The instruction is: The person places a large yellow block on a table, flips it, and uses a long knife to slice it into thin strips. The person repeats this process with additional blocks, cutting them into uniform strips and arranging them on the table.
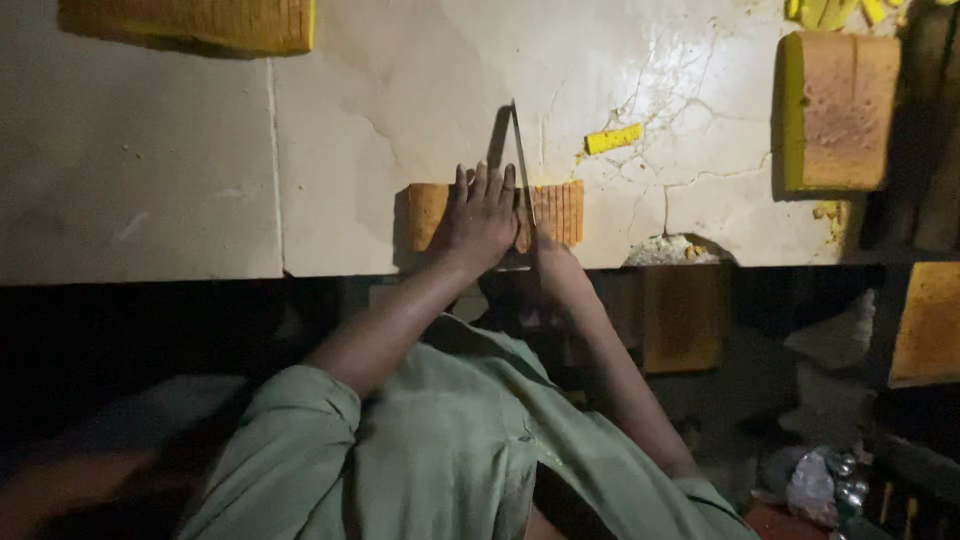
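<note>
A flat orange-brown sponge-like slab (425, 212) lies at the near edge of the pale stone worktop (160, 170). My left hand (478, 215) presses flat on the slab's middle, fingers spread. My right hand (550, 255) is closed around the handle of a long knife (522, 160), whose blade stands across the slab just right of my left fingers. To the right of the blade the slab is cut into several thin slices (562, 212).
A bigger yellow-edged slab (838, 110) rests at the right of the worktop, another (190, 24) at the top left. A small yellow strip (613, 139) lies near cracks in the stone. Yellow blocks (930, 325) and crumpled bags (815, 485) sit below the counter.
</note>
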